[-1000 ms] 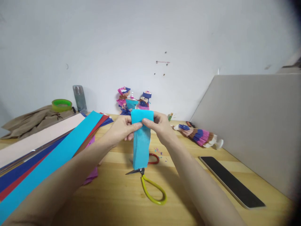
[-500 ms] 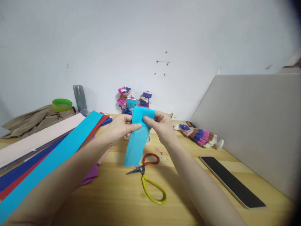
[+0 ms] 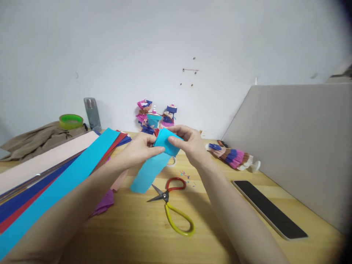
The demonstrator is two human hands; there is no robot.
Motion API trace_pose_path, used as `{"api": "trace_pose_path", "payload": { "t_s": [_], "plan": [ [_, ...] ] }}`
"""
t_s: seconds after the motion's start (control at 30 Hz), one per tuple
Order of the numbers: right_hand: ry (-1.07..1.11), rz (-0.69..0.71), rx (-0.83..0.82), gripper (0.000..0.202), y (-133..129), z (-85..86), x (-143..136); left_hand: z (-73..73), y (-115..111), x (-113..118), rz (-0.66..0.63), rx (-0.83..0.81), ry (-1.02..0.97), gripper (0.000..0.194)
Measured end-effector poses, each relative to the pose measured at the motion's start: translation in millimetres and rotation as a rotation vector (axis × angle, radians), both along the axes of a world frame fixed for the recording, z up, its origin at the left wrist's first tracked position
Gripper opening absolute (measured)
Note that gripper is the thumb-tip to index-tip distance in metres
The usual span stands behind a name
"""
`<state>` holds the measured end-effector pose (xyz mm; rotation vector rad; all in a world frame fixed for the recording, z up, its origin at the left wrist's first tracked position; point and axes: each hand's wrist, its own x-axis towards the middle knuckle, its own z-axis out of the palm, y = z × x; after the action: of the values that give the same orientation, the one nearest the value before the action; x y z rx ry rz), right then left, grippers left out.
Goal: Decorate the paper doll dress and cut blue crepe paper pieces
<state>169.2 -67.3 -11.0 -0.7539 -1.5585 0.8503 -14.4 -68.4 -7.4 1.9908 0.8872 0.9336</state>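
A bright blue strip of crepe paper is held up between my two hands, its upper part folded over in layers and its single-layer tail hanging down to the left. My left hand pinches the folded part at its left edge, thumb in front. On the right side, my right hand grips the fold with the thumb pressed on its front and the fingers behind. Below the paper lies a pair of scissors, blades apart, with one red and one yellow handle loop. A white ring shows partly behind the paper.
Long crepe paper strips lie at left, beside a brown cloth, green tape roll and bottle. Paper-dressed figures stand at the wall; another figure lies right. A phone rests near a white panel.
The folded blue paper has been tilted, and its hanging tail has swung to the left, uncovering more of the scissor blades. Both hands keep their hold.
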Motion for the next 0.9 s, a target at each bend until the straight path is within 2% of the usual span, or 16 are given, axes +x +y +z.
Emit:
{"api": "trace_pose_path", "payload": {
  "t_s": [0.1, 0.23, 0.43, 0.7, 0.8, 0.9],
  "plan": [
    [-0.019, 0.067, -0.070, 0.039, -1, 0.9, 1, 1.4, 1, -2, -0.013, 0.035, 0.080, 0.015],
    [-0.062, 0.093, -0.112, 0.040, -3, 1.8, 2, 4.3, 0, -3, -0.041, 0.010, 0.076, 0.016],
    [-0.129, 0.058, -0.048, 0.039, -4, 1.1, 2, 12.2, -5, -3, -0.131, -0.076, 0.094, 0.014],
    [-0.086, 0.089, -0.113, 0.040, 0, -1.5, 3, 11.3, -8, -2, -0.088, -0.243, -0.066, 0.013],
    [-0.066, -0.017, -0.028, 0.041, 1, -0.6, 3, 11.7, -7, -4, -0.125, -0.252, -0.084, 0.012],
    [-0.129, -0.182, 0.154, 0.043, -3, 1.8, 3, 11.2, -4, -6, -0.081, -0.228, -0.095, 0.014]
  ]
}}
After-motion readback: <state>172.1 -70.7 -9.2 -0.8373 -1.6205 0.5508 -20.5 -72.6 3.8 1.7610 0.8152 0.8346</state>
